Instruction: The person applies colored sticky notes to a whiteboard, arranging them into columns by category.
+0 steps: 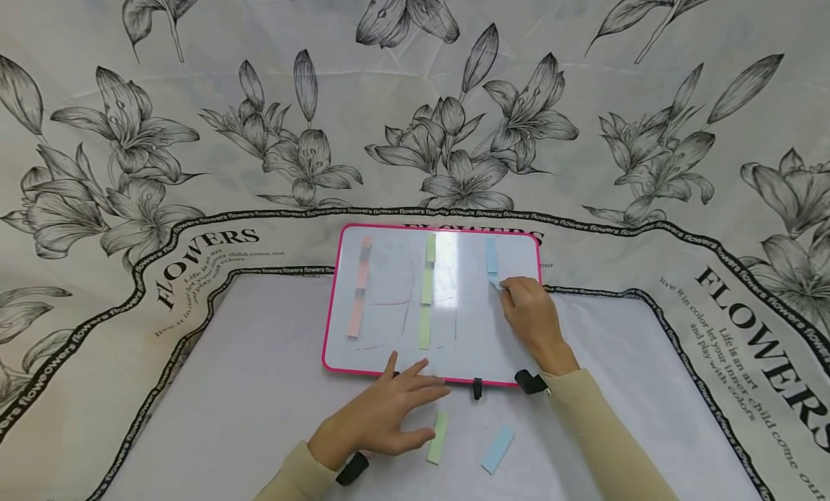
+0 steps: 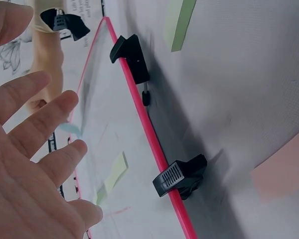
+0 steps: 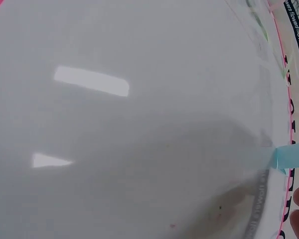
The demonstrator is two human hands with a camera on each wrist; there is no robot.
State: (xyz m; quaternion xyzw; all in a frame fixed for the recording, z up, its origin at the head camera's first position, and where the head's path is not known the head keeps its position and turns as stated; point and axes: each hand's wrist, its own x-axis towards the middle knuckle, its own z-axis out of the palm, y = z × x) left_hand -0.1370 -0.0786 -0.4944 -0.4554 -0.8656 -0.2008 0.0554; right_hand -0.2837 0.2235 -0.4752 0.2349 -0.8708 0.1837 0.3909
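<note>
A whiteboard [image 1: 480, 335] with a pink frame bears a pink column of strips [image 1: 362, 275], a green column [image 1: 426, 288] and a blue strip [image 1: 491, 254] at its upper right. Just below that blue strip, my right hand [image 1: 533, 317] pinches another pale blue strip [image 1: 495, 279] between thumb and fingers against the board. The right wrist view catches blue paper [image 3: 293, 155] beside the fingertips at its right edge. My left hand [image 1: 389, 411] hovers by the board's lower edge, fingers spread and holding nothing. A loose green strip [image 1: 437, 443] lies close to its thumb.
On the white cloth lies a loose blue strip [image 1: 498, 450]; a pink paper [image 2: 284, 169] shows in the left wrist view. Black clips [image 2: 179, 175] grip the board's lower frame. Faint red lines mark the board. Behind it rises a flower-printed cloth [image 1: 402, 83].
</note>
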